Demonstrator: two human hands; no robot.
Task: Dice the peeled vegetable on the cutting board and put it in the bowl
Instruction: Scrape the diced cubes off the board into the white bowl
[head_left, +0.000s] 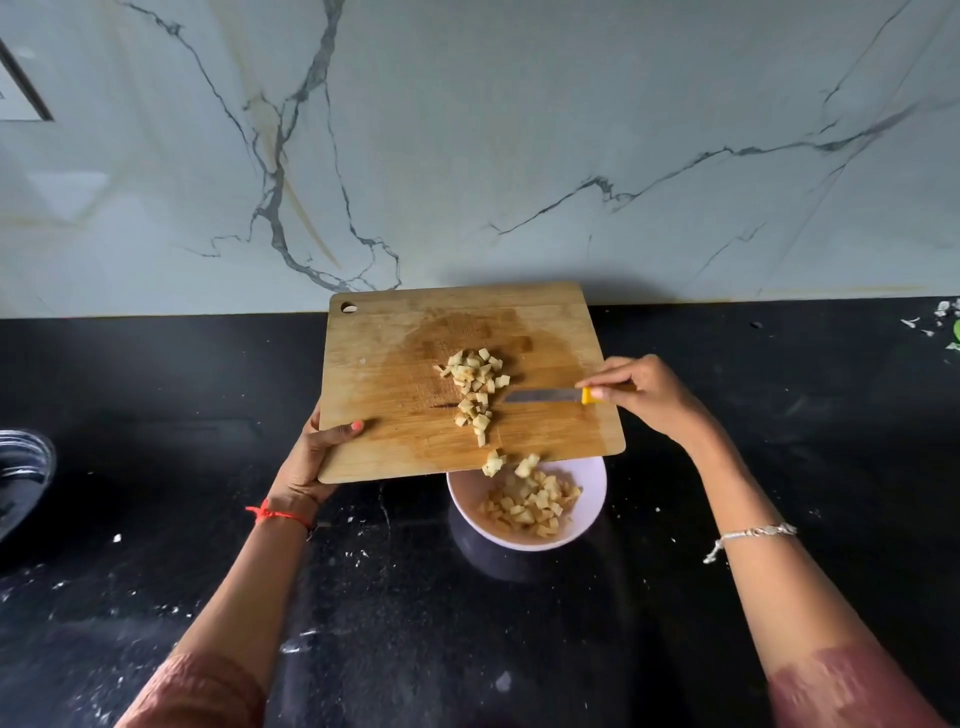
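Left hand (311, 457) grips the cutting board (395, 374) tilted over the bowl (592, 499). Right hand (644, 392) fingers pinch the knife (545, 396) handle; diced vegetable (475, 387) lies just left of the blade, more in the bowl below.

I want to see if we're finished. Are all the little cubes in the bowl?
No, a pile of cubes lies on the cutting board beside the knife, with only some in the bowl.
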